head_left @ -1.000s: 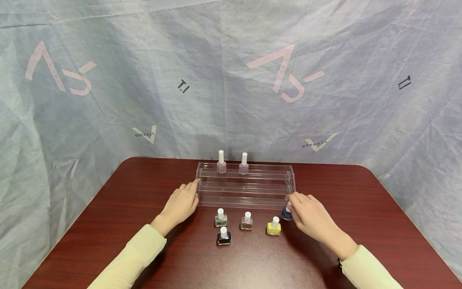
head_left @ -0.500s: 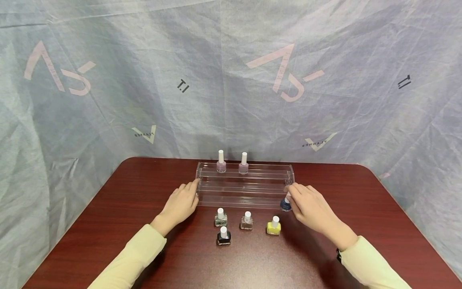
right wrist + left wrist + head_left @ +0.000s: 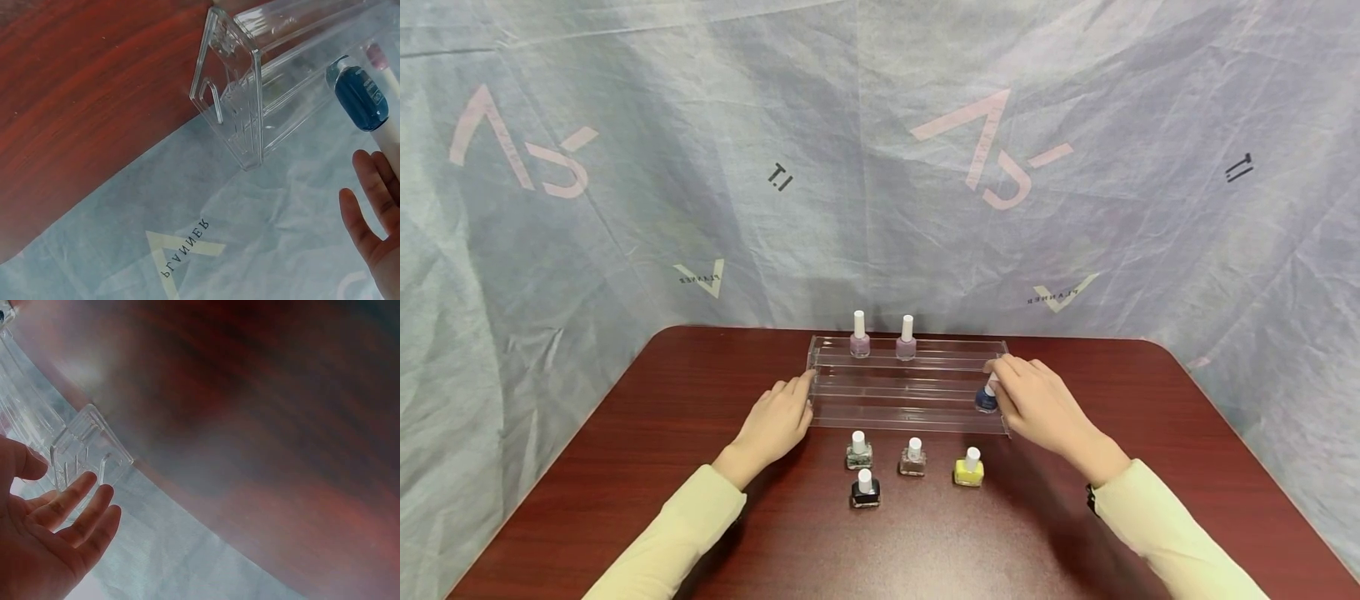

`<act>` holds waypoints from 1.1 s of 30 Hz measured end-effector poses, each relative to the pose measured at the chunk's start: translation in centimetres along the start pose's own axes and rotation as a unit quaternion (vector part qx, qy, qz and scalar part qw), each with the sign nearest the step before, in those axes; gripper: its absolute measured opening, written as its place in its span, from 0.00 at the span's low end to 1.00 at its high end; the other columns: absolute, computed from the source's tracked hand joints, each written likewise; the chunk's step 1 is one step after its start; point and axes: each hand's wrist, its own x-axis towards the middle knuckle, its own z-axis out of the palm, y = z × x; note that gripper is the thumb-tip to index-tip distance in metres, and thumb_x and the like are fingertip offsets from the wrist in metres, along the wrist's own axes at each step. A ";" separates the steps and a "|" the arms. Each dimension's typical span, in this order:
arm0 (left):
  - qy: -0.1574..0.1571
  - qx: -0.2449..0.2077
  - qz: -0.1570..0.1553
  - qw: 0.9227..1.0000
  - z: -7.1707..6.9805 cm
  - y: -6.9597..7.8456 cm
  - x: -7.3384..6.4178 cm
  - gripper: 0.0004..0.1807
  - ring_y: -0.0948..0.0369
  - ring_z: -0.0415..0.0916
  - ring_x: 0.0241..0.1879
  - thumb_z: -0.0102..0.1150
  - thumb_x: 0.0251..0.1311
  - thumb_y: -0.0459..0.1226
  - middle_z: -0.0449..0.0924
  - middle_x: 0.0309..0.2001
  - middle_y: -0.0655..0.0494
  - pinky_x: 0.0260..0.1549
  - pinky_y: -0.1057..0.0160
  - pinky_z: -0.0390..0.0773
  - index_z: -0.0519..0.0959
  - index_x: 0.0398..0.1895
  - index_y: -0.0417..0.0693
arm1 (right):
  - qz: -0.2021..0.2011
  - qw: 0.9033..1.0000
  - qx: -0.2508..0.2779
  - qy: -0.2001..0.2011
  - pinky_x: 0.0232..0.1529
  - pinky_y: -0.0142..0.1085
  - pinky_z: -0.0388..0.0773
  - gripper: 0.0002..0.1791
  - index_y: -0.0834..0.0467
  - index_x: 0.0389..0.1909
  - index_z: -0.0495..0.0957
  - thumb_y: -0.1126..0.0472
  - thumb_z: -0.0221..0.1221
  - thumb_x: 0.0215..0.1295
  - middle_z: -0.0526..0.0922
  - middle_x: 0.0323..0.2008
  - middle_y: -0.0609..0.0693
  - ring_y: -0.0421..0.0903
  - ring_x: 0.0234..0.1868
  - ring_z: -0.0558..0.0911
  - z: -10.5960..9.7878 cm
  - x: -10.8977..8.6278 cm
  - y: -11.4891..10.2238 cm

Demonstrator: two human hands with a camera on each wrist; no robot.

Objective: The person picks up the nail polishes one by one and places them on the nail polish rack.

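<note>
A clear stepped display rack stands on the table, with two mauve nail polish bottles on its top tier. My right hand pinches the white cap of a dark blue nail polish bottle over the rack's right part. In the right wrist view the blue bottle hangs tilted, its base towards the tiers. At the rack's left end, my left hand touches the side panel with fairly straight fingers. In front of the rack stand silver-glitter, brownish, yellow and black bottles.
The dark red wooden table has rounded back corners. Behind it hangs a grey-blue cloth with printed letters, close to the table's back edge.
My right hand has carried the blue nail polish bottle up and away from me, from the rack's front right corner to over its tiers. The left hand has stayed in place.
</note>
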 end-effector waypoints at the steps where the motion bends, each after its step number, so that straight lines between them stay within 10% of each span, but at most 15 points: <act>1: 0.000 0.000 0.000 1.000 0.0 0.0 0.0 0.27 0.50 0.74 0.46 0.48 0.60 0.36 0.76 0.50 0.46 0.41 0.52 0.74 0.62 0.63 0.40 | 0.000 1.000 0.000 0.000 0.29 0.36 0.67 0.08 0.61 0.38 0.74 0.65 0.53 0.57 0.76 0.30 0.48 0.43 0.29 0.75 0.0 0.2 0.1; 33: 0.003 0.002 0.000 1.000 -0.1 0.1 0.0 0.27 0.50 0.74 0.45 0.49 0.59 0.36 0.76 0.49 0.47 0.41 0.53 0.74 0.62 0.63 0.41 | -0.007 1.000 -0.019 0.000 0.31 0.37 0.68 0.07 0.60 0.39 0.74 0.64 0.51 0.61 0.77 0.33 0.50 0.47 0.32 0.77 1.7 4.3 1.8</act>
